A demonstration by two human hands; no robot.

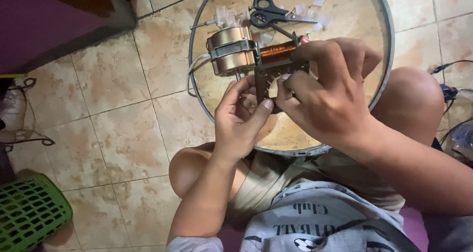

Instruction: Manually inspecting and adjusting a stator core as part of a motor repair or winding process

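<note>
A small electric motor (pixel 246 54), with a copper winding and a golden metal housing, is being held above a round metal tray (pixel 389 59) on the tiled floor. The right hand (pixel 325 96) is being kept closed around its dark laminated core, while the left hand (pixel 241 119) is pinching the core's lower edge. Scissors (pixel 271 14) are lying in the tray. The thin winding wire is likely being put at risk of snapping if the grip slips.

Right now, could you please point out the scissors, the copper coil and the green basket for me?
scissors (pixel 268 13): head view, on the black handles.
copper coil (pixel 277 51): head view, on the bare winding.
green basket (pixel 29 212): head view, on its lattice wall.
</note>
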